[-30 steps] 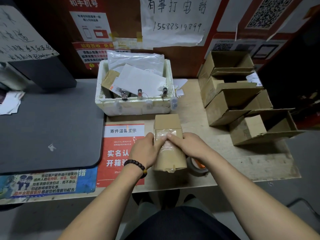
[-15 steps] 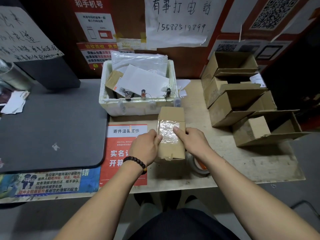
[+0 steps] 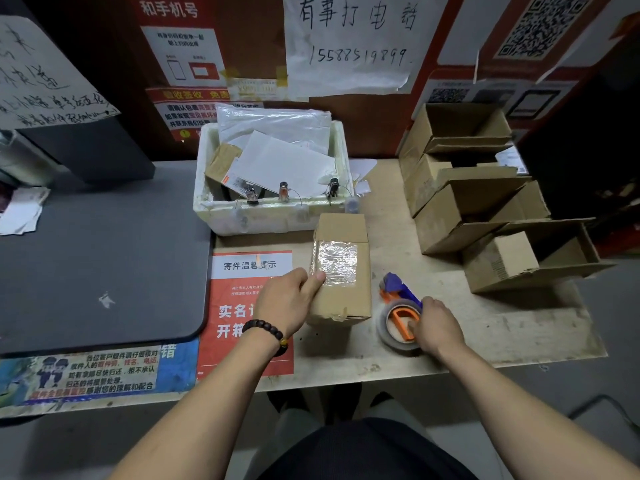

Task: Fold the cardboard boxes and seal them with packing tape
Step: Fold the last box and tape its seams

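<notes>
One view only: a wide-angle camera worn on the person's head, facing forward and steeply down over the table (image 3: 512,323). It sits close above the work; both forearms enter from the bottom edge and reach up to mid-frame. The left hand (image 3: 282,303) lies just left of centre, the right hand (image 3: 438,325) to its right and slightly nearer the camera. Beyond the hands the view takes in the wall (image 3: 256,39) with its posted notices. Straight edges bow toward the frame borders. No second view shares the scene.
</notes>
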